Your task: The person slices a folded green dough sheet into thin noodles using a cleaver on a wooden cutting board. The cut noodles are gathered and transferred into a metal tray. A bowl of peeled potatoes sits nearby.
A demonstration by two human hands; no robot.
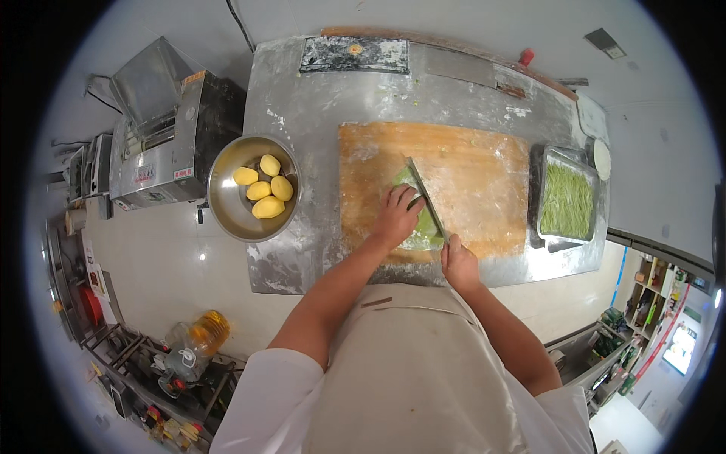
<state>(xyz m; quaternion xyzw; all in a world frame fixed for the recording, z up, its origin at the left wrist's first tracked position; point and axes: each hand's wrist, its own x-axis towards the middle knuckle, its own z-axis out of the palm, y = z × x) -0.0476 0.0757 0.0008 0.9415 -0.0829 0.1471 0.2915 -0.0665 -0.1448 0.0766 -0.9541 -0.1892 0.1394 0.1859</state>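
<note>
On the floured wooden board [476,163] lies a flat green dough sheet [420,240], dusted white. My left hand [398,214] rests on it with bent fingers set apart, pressing down close beside the blade. A long straight knife [426,193] runs slantwise across the dough, its far tip pointing up and left. The knife's handle is wrapped by my right hand [460,263] near the board's front edge. Part of the dough is hidden under my left hand and the blade. Something small and dark shows by my left fingertips; I cannot make out what it is.
A metal tray [542,219] of thin green noodles [567,201] stands right of the board on the steel table [302,261]. At left, a steel bowl [217,204] holds several peeled potatoes [268,207]. Beyond it stands a metal machine [162,151]. An oil jug [209,331] sits lower left.
</note>
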